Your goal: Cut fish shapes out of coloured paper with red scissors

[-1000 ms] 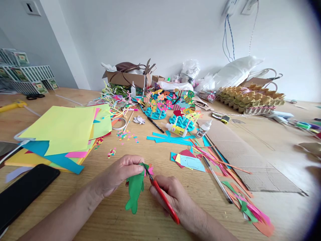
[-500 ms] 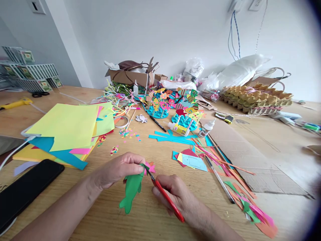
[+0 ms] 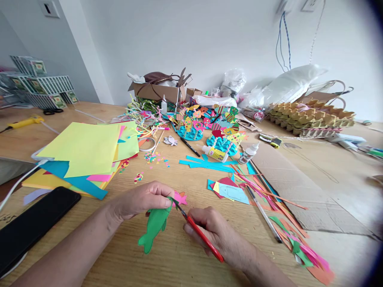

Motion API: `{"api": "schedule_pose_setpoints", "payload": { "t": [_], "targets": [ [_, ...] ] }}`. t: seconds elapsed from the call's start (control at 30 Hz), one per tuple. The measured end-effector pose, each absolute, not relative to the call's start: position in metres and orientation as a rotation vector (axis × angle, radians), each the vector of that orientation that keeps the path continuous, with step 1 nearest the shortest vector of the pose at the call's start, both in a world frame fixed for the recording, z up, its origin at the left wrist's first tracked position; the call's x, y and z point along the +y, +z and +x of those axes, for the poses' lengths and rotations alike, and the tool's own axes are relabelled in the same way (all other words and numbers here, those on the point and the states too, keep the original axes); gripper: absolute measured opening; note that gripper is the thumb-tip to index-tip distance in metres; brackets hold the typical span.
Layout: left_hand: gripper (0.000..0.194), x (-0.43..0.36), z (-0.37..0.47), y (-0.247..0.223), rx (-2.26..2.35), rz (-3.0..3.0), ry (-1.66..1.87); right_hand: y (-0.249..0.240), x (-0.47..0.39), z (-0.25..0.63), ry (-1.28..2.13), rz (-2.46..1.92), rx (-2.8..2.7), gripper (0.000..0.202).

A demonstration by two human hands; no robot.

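Note:
Between thumb and fingers, my left hand (image 3: 151, 198) pinches a green paper fish (image 3: 154, 225) by its upper end, its forked tail hanging toward me. My right hand (image 3: 208, 231) is wrapped round a pair of red-handled scissors (image 3: 203, 235). The dark blades point up and left, with their tips at the green fish's edge beside my left thumb. Partly behind my left fingers, a pink paper fish (image 3: 180, 198) shows on the table. Light-blue paper with a drawn fish outline (image 3: 233, 193) rests on other coloured scraps ahead of my right hand.
Coloured paper sheets (image 3: 80, 145) and a black phone (image 3: 38, 227) lie at left. Paper strips (image 3: 311, 255), a pen (image 3: 263, 215) and flat cardboard (image 3: 296, 191) are at right. Glue bottles (image 3: 249, 154) and decorated paper fish on blue bases (image 3: 191, 134) stand farther back, near egg trays (image 3: 311, 115).
The green fish has turned slightly, its tail swinging left. The scissors stay at its upper edge. The whole view has shifted a little, so the surroundings sit farther right.

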State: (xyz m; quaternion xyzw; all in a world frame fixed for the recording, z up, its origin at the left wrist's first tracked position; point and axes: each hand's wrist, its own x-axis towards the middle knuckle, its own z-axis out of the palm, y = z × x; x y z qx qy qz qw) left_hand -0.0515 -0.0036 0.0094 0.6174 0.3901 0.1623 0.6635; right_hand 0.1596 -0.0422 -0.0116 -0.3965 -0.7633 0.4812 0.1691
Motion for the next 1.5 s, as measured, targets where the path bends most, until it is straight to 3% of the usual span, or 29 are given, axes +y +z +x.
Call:
{"api": "schedule_pose_setpoints", "payload": {
  "t": [0.47, 0.8, 1.5],
  "targets": [
    [0.024, -0.0038, -0.0449, 0.0111, 0.866, 1.397, 0.532, -0.0105, -0.0408, 0.1577, 1.354, -1.145, -2.124, 0.029],
    [0.023, -0.0044, -0.0429, 0.0079, 0.869, 1.431, 0.487, -0.0089, -0.041, 0.1563, 1.498, -1.184, -2.053, 0.027],
    [0.024, -0.004, -0.0425, 0.0085, 0.872, 1.449, 0.485, -0.0097, -0.041, 0.1557, 1.386, -1.161, -2.087, 0.031]
  ]
}}
